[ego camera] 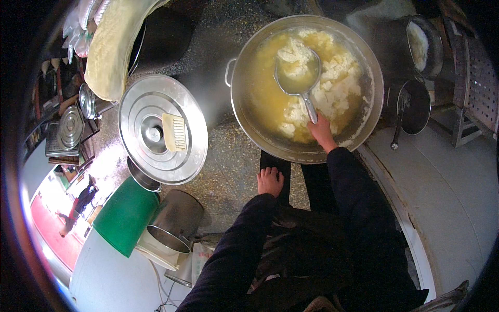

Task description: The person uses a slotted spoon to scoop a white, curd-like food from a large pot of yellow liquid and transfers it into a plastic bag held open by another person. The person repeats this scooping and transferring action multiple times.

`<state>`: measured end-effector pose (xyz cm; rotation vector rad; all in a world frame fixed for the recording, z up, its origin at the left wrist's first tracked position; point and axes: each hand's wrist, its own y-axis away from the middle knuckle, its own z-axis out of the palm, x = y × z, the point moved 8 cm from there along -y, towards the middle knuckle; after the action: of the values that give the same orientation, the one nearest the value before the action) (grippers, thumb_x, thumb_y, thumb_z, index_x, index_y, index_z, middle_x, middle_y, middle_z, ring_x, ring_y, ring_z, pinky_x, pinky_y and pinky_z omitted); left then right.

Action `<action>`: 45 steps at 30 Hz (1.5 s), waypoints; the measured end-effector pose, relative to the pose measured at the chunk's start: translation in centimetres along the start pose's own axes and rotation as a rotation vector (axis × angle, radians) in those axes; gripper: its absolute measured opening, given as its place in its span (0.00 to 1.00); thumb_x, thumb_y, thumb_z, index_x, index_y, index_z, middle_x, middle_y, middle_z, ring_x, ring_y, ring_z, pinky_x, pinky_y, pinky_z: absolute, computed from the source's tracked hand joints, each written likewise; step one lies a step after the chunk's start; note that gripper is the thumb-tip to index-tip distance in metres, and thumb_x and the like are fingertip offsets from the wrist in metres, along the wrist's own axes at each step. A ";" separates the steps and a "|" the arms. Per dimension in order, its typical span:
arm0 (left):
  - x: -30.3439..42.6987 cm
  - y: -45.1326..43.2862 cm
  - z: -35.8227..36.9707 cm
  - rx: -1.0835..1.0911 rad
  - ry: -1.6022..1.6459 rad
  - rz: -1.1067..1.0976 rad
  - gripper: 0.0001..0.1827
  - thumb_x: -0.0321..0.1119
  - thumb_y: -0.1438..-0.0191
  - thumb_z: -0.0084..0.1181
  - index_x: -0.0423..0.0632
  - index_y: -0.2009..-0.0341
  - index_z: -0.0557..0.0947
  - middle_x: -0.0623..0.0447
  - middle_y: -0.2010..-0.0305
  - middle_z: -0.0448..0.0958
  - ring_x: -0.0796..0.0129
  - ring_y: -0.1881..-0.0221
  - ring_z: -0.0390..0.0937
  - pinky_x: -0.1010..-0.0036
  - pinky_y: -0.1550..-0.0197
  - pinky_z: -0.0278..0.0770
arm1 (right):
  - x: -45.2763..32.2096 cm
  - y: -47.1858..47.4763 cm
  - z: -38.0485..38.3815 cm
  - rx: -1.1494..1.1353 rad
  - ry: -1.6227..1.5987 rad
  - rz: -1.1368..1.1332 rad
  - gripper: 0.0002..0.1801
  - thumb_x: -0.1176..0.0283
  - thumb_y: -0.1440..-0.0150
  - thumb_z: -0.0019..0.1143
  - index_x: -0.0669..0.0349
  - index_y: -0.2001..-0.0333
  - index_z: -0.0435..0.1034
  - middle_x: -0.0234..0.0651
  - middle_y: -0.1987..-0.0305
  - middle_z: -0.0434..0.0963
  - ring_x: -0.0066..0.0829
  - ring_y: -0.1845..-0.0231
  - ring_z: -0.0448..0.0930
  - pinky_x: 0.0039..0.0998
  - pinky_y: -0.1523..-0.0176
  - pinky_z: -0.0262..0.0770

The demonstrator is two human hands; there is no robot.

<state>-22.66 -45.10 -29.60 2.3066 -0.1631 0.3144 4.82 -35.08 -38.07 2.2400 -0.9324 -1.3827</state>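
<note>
My right hand point(322, 132) grips the handle of a metal ladle point(309, 108) over a wide metal pot point(238, 109). The ladle's round bowl sits in the pot among yellowish liquid, with pale lumps and some liquid inside it. Soft white curds point(341, 87) float in clumps, thickest along the pot's right side. Haze blurs part of the surface. My left hand point(270, 181) lies on my left leg just below the pot's near rim, fingers slightly apart and holding nothing.
Left of the pot, a large metal lid point(130, 117) carries a slotted plastic piece point(174, 132). A green bucket point(124, 214) and a steel pot point(179, 212) stand lower left. At right hangs or lies a dark long-handled pan point(417, 111). A person point(80, 202) is far left.
</note>
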 end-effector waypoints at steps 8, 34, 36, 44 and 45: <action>0.1 0.0 -0.4 0.068 0.016 0.030 0.14 0.44 0.41 0.52 0.46 0.60 0.80 0.46 0.57 0.77 0.48 0.50 0.72 0.52 0.47 0.68 | -2.4 -0.8 -1.2 0.091 0.221 -0.054 0.14 0.65 0.46 0.61 0.66 0.65 0.71 0.51 0.75 0.78 0.52 0.74 0.81 0.45 0.67 0.75; -0.1 -0.2 -0.3 0.045 0.003 0.013 0.16 0.46 0.39 0.51 0.46 0.59 0.80 0.45 0.57 0.77 0.47 0.49 0.72 0.52 0.45 0.68 | -3.5 -2.3 -2.2 0.046 0.222 -0.034 0.23 0.55 0.46 0.64 0.66 0.63 0.71 0.58 0.69 0.79 0.61 0.63 0.81 0.53 0.59 0.76; -0.3 -0.2 -0.1 0.015 0.003 0.000 0.16 0.46 0.39 0.51 0.46 0.59 0.80 0.45 0.57 0.76 0.47 0.49 0.72 0.52 0.45 0.68 | -3.6 -2.3 -2.2 0.045 0.226 -0.031 0.23 0.55 0.46 0.64 0.67 0.63 0.71 0.58 0.69 0.79 0.62 0.62 0.80 0.53 0.58 0.76; -0.3 0.0 -0.3 0.047 0.007 0.008 0.17 0.46 0.40 0.52 0.46 0.58 0.80 0.45 0.55 0.76 0.47 0.49 0.72 0.52 0.45 0.68 | -4.3 -2.5 -2.5 0.083 0.256 -0.051 0.22 0.57 0.45 0.64 0.67 0.63 0.71 0.57 0.68 0.79 0.62 0.61 0.79 0.50 0.59 0.74; -0.4 0.0 -0.1 0.031 0.008 -0.002 0.16 0.46 0.40 0.52 0.46 0.58 0.80 0.45 0.56 0.76 0.47 0.49 0.72 0.52 0.45 0.68 | -4.8 -2.4 -2.6 0.093 0.241 -0.093 0.21 0.58 0.45 0.63 0.67 0.63 0.71 0.58 0.68 0.79 0.62 0.62 0.79 0.51 0.59 0.74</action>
<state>-23.06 -45.03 -29.68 2.3356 -0.1535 0.3270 6.50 -30.15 -35.18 2.4804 -0.8348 -1.0929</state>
